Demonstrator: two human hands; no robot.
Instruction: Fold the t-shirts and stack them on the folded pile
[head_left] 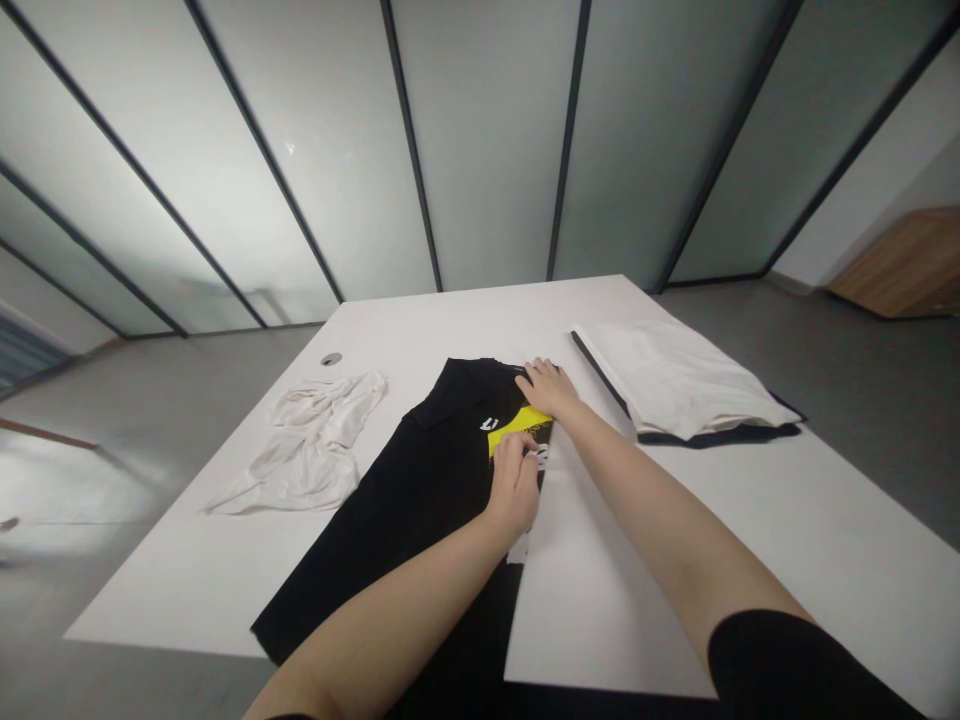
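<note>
2 hands on black tee [420, 500] on white table [172, 590]: L hand [514, 490] pinching tee, R hand [547, 388] flat open; glass wall [487, 150] behind table

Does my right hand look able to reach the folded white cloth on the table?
Probably yes: the right hand rests on the black shirt, close to the folded white cloth, and only bare tabletop lies between them.

1. Black shirt [390, 520]: matt cloth.
2. Crumpled white cloth [300, 450]: soft, matt.
3. Surface [862, 560]: smooth, white, matt.
4. Wall panels [487, 150]: frosted glass, slightly glossy.
5. Cabinet [900, 265]: wood finish.
</note>
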